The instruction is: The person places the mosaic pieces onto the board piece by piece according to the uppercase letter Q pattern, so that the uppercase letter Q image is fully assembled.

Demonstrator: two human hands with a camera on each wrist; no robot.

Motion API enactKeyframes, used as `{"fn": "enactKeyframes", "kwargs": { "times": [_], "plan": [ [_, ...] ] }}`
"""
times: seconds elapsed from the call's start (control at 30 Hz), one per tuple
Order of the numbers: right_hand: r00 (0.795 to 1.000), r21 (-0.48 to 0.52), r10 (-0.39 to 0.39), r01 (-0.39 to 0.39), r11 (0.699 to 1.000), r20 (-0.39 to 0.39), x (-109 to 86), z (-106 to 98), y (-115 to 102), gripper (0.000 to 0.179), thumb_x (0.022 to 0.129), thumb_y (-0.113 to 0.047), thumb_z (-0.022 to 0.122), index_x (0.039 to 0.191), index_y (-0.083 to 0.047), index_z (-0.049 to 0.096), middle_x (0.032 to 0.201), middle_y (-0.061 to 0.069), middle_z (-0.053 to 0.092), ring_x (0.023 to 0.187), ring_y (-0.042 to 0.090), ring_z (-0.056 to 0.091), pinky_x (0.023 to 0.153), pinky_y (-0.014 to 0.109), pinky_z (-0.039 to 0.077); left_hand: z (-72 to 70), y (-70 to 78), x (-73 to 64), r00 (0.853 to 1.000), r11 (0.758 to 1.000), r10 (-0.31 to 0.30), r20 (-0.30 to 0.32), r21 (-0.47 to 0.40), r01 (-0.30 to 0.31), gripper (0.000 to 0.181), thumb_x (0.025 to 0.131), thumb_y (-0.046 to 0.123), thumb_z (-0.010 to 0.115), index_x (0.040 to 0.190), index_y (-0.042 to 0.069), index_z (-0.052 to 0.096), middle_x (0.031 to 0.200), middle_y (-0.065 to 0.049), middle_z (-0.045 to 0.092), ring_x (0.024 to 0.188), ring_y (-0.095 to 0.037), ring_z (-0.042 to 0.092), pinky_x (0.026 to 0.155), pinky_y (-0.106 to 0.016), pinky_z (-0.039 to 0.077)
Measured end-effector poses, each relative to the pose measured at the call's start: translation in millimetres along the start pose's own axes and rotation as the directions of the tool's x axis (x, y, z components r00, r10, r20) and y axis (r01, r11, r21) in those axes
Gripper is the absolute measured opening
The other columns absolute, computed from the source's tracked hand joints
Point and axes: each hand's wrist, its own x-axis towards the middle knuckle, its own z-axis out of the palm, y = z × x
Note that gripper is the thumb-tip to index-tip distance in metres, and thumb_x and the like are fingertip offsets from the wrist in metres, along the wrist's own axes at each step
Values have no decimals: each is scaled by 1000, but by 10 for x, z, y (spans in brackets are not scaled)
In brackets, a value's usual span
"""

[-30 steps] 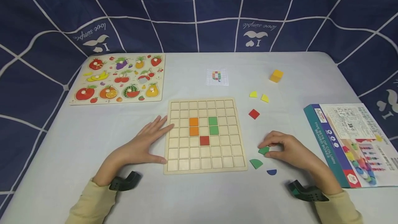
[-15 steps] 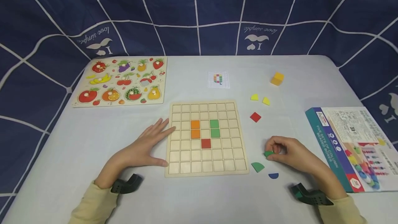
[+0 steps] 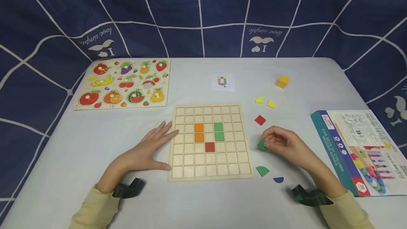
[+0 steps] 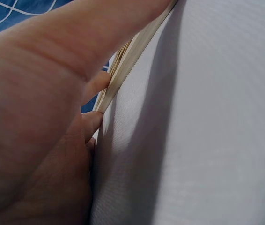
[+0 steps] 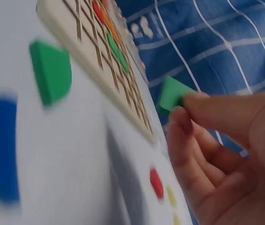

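A wooden grid board (image 3: 227,168) lies mid-table in the head view. Two orange squares (image 3: 199,132), two green squares (image 3: 219,131) and a red square (image 3: 210,147) sit in its cells. My left hand (image 3: 144,151) rests at the board's left edge, fingers spread, thumb and fingertips against the rim. Between thumb and index finger my right hand (image 3: 287,146) pinches a green tile (image 5: 172,93), held off the table to the right of the board. Below that hand lie a green quarter-circle tile (image 3: 262,171) and a blue half-circle tile (image 3: 278,180).
Further back on the right are a red square tile (image 3: 260,120), two yellow tiles (image 3: 265,102) and orange blocks (image 3: 282,81). A printed pattern card (image 3: 223,82) lies behind the board. A fruit puzzle (image 3: 122,82) occupies the back left, a flat box (image 3: 359,151) the right.
My right hand turned the green tile in its fingers, then raised it from close to the table and moved slightly forward and left. The left hand stays at the board's edge.
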Motion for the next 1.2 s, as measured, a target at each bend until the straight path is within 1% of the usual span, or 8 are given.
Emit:
{"fn": "enactKeyframes", "kwargs": {
  "times": [0.2,0.3,0.43,0.57,0.7,0.97,1.07,1.2],
  "plan": [
    [999,127,53,-52,991,2,265,304,-108,17,85,10,61,101,9,56,80,16,58,67,24,61,63,33,55,2,-8,-1,1000,1000,-6,0,3,6,108,62,62,75,149,20,27,156,-6,4,140,-25,-5,108,-52,3],
    [995,228,98,-98,969,12,397,474,-119,15,84,13,60,98,11,55,78,18,58,68,25,64,65,37,55,7,-8,2,1000,1000,-3,-3,1,3,108,62,61,76,149,20,27,156,-6,5,140,-25,-5,108,-51,3],
    [989,285,147,-141,948,-2,511,652,-86,12,84,11,61,94,12,54,77,18,61,71,27,67,67,37,55,14,-6,11,1000,1000,5,-2,3,-5,107,63,61,76,149,20,27,156,-6,5,140,-25,-4,108,-51,3],
    [982,267,187,-170,949,-36,551,766,-58,11,84,7,64,91,9,57,76,17,63,71,29,68,65,34,55,10,-6,11,1000,1000,7,-3,9,-7,107,63,61,76,149,19,27,156,-7,5,140,-25,-4,109,-50,3],
    [980,239,193,-175,955,-54,562,836,-41,11,83,6,66,90,7,59,75,15,64,70,28,68,64,33,55,3,-2,2,1000,1000,1,-5,11,-1,108,62,61,76,149,19,27,156,-7,5,140,-25,-5,109,-50,3],
    [991,62,118,-113,992,-67,543,902,-58,12,78,2,73,84,-1,63,69,5,65,62,19,65,60,28,54,-3,-10,-5,1000,1000,10,-8,12,-10,107,63,60,76,149,19,27,156,-6,4,140,-25,-5,109,-50,3],
    [993,7,96,-96,995,-69,541,913,-64,11,78,0,74,83,-3,65,66,2,65,61,17,64,59,27,53,-10,-9,-7,1000,1000,12,-9,11,-12,107,63,59,77,149,18,27,156,-6,5,140,-25,-4,109,-50,2],
    [993,-40,96,-98,994,-64,538,913,-69,9,79,0,73,84,-4,67,66,-1,64,59,14,63,57,26,52,-13,-2,-4,1000,1000,12,-5,10,-12,107,63,59,77,149,18,27,156,-7,5,140,-25,-4,109,-50,2]
  ]
}}
